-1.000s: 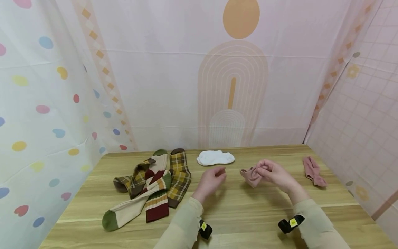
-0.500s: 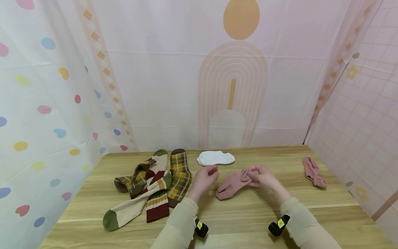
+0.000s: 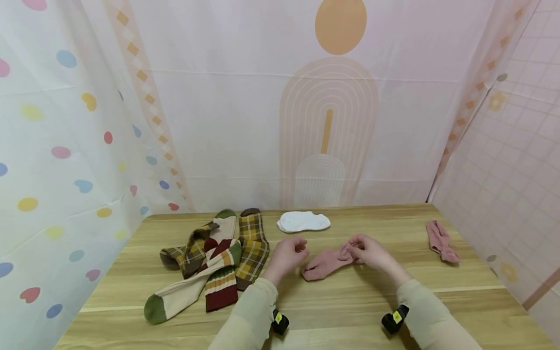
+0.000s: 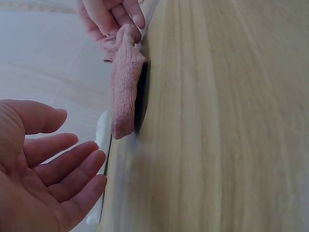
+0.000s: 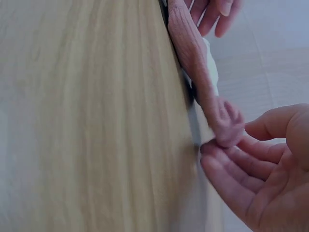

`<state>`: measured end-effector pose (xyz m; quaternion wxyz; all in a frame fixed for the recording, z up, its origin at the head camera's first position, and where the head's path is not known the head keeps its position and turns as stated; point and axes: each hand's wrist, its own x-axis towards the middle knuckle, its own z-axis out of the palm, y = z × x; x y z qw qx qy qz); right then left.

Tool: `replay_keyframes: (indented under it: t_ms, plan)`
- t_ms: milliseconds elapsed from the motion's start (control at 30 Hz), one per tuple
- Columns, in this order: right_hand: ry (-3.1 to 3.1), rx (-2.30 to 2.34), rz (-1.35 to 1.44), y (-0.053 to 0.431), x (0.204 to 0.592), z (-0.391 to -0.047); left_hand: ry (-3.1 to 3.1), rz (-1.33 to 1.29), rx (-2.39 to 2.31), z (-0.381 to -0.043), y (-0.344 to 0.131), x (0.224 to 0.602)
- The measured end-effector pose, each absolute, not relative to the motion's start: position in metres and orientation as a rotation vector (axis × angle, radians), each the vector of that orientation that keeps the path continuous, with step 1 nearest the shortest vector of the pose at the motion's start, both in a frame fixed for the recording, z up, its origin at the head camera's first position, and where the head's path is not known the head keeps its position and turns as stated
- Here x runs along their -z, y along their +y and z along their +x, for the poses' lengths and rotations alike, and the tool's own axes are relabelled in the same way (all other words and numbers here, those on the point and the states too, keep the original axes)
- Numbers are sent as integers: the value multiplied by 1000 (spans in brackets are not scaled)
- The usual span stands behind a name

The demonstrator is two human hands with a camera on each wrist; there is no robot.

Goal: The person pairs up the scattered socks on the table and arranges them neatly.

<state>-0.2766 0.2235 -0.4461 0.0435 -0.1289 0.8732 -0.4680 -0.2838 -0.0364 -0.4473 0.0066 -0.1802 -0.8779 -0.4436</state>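
My right hand (image 3: 372,253) pinches one end of a pink sock (image 3: 325,264) between thumb and fingers. In the right wrist view the sock (image 5: 190,46) runs away from those fingertips, its gripped end bunched up. Its free end points toward my left hand (image 3: 286,257). That hand is beside the sock, apart from it, with relaxed fingers and nothing in them. The left wrist view shows its palm and loosely bent fingers (image 4: 72,169) near the sock's free end. A second pink sock (image 3: 442,241) lies at the right of the table.
White socks (image 3: 303,221) lie at the table's back middle. To the left is a pile with plaid socks (image 3: 252,250), a cream sock with a green toe (image 3: 183,294) and a striped maroon sock (image 3: 221,290). Patterned curtains (image 3: 245,121) stand behind the wooden table (image 3: 332,321).
The pink sock has come down and left with my right hand and now stretches out toward the left hand. My left hand has shifted slightly left and down, still holding nothing.
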Motion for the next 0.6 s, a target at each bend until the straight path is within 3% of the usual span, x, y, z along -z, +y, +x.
replay_keyframes:
  t_ms: [600]
  plan:
    - [2965, 943, -418, 218, 441, -286, -3011, -525, 874, -278, -26, 448]
